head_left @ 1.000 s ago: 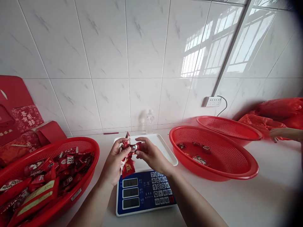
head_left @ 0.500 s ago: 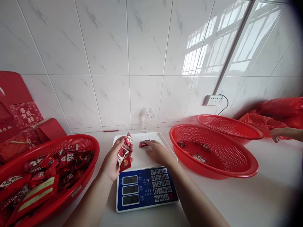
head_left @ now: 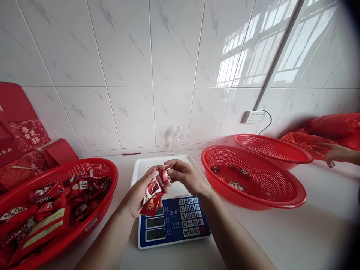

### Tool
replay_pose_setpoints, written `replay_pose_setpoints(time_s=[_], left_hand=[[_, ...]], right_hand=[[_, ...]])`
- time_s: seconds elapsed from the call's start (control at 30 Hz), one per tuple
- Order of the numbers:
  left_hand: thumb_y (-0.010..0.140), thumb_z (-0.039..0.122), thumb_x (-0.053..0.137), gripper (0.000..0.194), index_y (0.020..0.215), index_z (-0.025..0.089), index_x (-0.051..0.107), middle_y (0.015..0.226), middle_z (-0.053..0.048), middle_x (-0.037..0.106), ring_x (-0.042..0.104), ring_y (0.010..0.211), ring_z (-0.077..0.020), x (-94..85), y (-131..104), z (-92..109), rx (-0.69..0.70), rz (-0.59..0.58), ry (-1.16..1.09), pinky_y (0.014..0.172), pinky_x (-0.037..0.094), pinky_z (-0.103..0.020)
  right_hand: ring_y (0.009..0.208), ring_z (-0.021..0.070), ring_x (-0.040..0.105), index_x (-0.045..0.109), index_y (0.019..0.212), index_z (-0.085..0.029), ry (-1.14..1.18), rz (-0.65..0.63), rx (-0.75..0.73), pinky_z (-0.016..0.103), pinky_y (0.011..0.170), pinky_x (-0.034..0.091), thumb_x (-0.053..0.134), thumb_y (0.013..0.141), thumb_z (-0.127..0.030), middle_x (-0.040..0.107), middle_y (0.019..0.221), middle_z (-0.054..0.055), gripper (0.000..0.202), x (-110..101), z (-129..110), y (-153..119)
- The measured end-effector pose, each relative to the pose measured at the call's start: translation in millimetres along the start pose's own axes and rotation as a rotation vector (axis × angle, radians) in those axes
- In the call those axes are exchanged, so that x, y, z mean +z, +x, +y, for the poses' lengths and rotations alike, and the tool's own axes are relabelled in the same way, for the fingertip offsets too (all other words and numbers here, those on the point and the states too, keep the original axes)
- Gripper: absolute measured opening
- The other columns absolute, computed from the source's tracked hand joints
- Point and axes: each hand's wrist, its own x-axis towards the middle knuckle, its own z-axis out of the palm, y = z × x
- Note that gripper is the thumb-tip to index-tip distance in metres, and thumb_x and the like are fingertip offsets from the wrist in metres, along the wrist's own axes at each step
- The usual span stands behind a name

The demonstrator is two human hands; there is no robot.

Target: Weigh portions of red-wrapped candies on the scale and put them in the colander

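Observation:
Several red wrapped candies (head_left: 153, 190) are bunched in my left hand (head_left: 135, 195), whose fingers are closed round them. My right hand (head_left: 189, 177) meets the left one and pinches a small red wrapped candy (head_left: 165, 173) at the top of the bunch. Both hands are above the digital scale (head_left: 176, 240), over the lower part of its white tray (head_left: 180, 159) and the top of its blue panel. The candies cover part of the upper display. Some of my fingertips are hidden behind the wrappers.
A red basket (head_left: 104, 163) on the left holds many red packets. On the right, another red basket (head_left: 281, 200) has several small packets inside, with a third red basket (head_left: 305, 159) behind it. A clear bottle (head_left: 178, 139) stands by the wall. Another person's hand (head_left: 336, 153) reaches near red bags (head_left: 334, 125).
My right hand has lifted the small candy off the scale tray and brought it left to the bunch in my left hand. The other person's hand has shifted slightly.

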Motion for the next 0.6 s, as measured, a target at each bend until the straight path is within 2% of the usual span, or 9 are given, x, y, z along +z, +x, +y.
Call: replay_pose_setpoints(time_s=[0.13, 0.2, 0.27, 0.3, 0.37, 0.43, 0.5, 0.6], left_hand=[[0.086, 0.053, 0.049, 0.046, 0.119, 0.022, 0.049, 0.083, -0.008, 0.064, 0.063, 0.065, -0.0186, 1.6, 2.0, 2.2, 0.037, 0.141, 0.01, 0.04, 0.051, -0.025], [0.086, 0.056, 0.047, 0.051, 0.125, 0.023, 0.044, 0.088, -0.008, 0.064, 0.064, 0.065, -0.0187, 2.0, 1.4, 2.4, 0.061, 0.168, 0.048, 0.04, 0.051, -0.026], [0.085, 0.059, 0.047, 0.056, 0.131, 0.028, 0.04, 0.095, -0.008, 0.065, 0.062, 0.057, -0.016, 2.7, 0.0, 1.2, 0.069, 0.165, 0.114, 0.04, 0.052, -0.027], [0.084, 0.06, 0.047, 0.059, 0.134, 0.03, 0.037, 0.1, -0.007, 0.064, 0.061, 0.054, -0.0142, 3.3, -0.7, 0.2, 0.068, 0.159, 0.147, 0.04, 0.052, -0.027], [0.083, 0.061, 0.047, 0.063, 0.138, 0.036, 0.031, 0.112, -0.008, 0.061, 0.059, 0.05, -0.0117, 4.5, -1.6, -2.1, 0.058, 0.136, 0.202, 0.04, 0.052, -0.028], [0.083, 0.057, 0.053, 0.067, 0.141, 0.037, 0.026, 0.124, -0.01, 0.056, 0.063, 0.057, -0.0131, 5.4, -1.5, -4.1, 0.063, 0.113, 0.228, 0.044, 0.053, -0.028], [0.082, 0.048, 0.06, 0.069, 0.14, 0.034, 0.027, 0.13, -0.011, 0.052, 0.066, 0.072, -0.0164, 5.6, -0.5, -5.3, 0.079, 0.098, 0.238, 0.054, 0.055, -0.028], [0.08, 0.04, 0.066, 0.054, 0.127, 0.025, 0.044, 0.125, -0.012, 0.055, 0.066, 0.081, -0.0177, 4.3, 1.6, -6.0, 0.09, 0.071, 0.247, 0.064, 0.055, -0.029]], right_hand=[[0.061, 0.0098, 0.054, 0.059, 0.078, -0.02, 0.145, 0.205, -0.012, 0.023, 0.058, 0.043, 0.058, 0.075, -0.024, 0.059, 0.067, -0.003, 0.005, -4.5, 0.0, 1.9], [0.05, 0.0087, 0.048, 0.058, 0.071, -0.019, 0.126, 0.226, 0.019, 0.022, 0.048, 0.037, 0.052, 0.074, -0.02, 0.053, 0.057, -0.004, 0.007, -5.8, -2.8, 0.9], [0.044, 0.0074, 0.041, 0.06, 0.068, -0.017, -0.001, 0.175, 0.072, 0.022, 0.043, 0.031, 0.05, 0.075, -0.021, 0.049, 0.052, -0.005, 0.013, -3.3, -6.2, -1.2], [0.045, 0.0073, 0.042, 0.062, 0.069, -0.017, -0.081, 0.119, 0.084, 0.022, 0.044, 0.032, 0.052, 0.077, -0.023, 0.05, 0.053, -0.004, 0.015, -0.6, -7.6, -2.4], [0.056, 0.0089, 0.05, 0.065, 0.072, -0.016, -0.195, -0.047, 0.062, 0.023, 0.054, 0.04, 0.058, 0.08, -0.029, 0.058, 0.063, -0.001, 0.018, 6.1, -8.7, -4.2], [0.069, 0.0112, 0.056, 0.065, 0.073, -0.015, -0.228, -0.18, 0.017, 0.026, 0.066, 0.045, 0.063, 0.079, -0.036, 0.063, 0.075, 0.001, 0.021, 11.8, -7.3, -4.8], [0.068, 0.0119, 0.058, 0.064, 0.071, -0.015, -0.219, -0.187, 0.012, 0.027, 0.065, 0.046, 0.067, 0.076, -0.041, 0.063, 0.074, 0.002, 0.026, 14.3, -4.4, -4.3], [0.054, 0.0117, 0.058, 0.061, 0.067, -0.015, -0.182, -0.082, 0.045, 0.027, 0.056, 0.046, 0.069, 0.072, -0.047, 0.061, 0.06, 0.0, 0.033, 13.9, -1.1, -3.0]])
